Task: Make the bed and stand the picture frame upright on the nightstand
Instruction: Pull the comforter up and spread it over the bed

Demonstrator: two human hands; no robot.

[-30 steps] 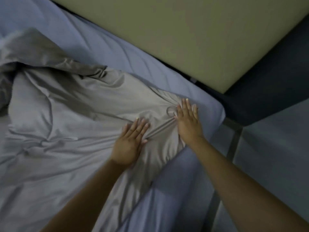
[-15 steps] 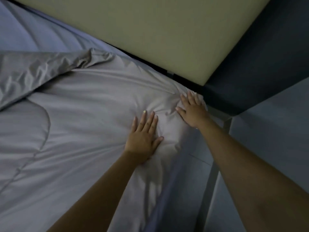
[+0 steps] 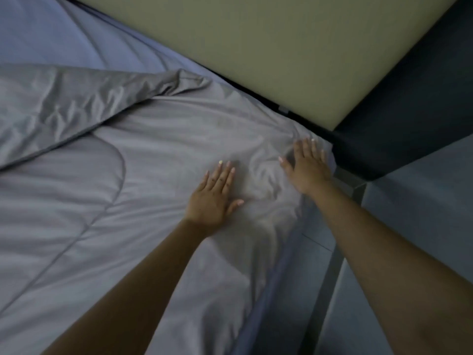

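Note:
A grey quilted comforter (image 3: 143,175) covers most of the bed, over a pale blue sheet (image 3: 76,37) that shows at the upper left. One edge of the comforter is folded back at the left. My left hand (image 3: 215,198) lies flat on the comforter, palm down, fingers apart. My right hand (image 3: 307,167) rests flat on the comforter's corner at the bed's top right corner, fingers spread. Neither hand grips the cloth. No picture frame or nightstand is in view.
A beige padded headboard (image 3: 281,47) runs along the top of the bed. A dark wall panel (image 3: 409,111) stands to its right. The bed's side drops to a grey frame rail (image 3: 330,272) and blue-grey floor (image 3: 422,213) at the right.
The comforter's corner has been pulled up from mid-bed to the bed's top right corner and spread flatter. Both hands moved with it toward the headboard and now lie flat.

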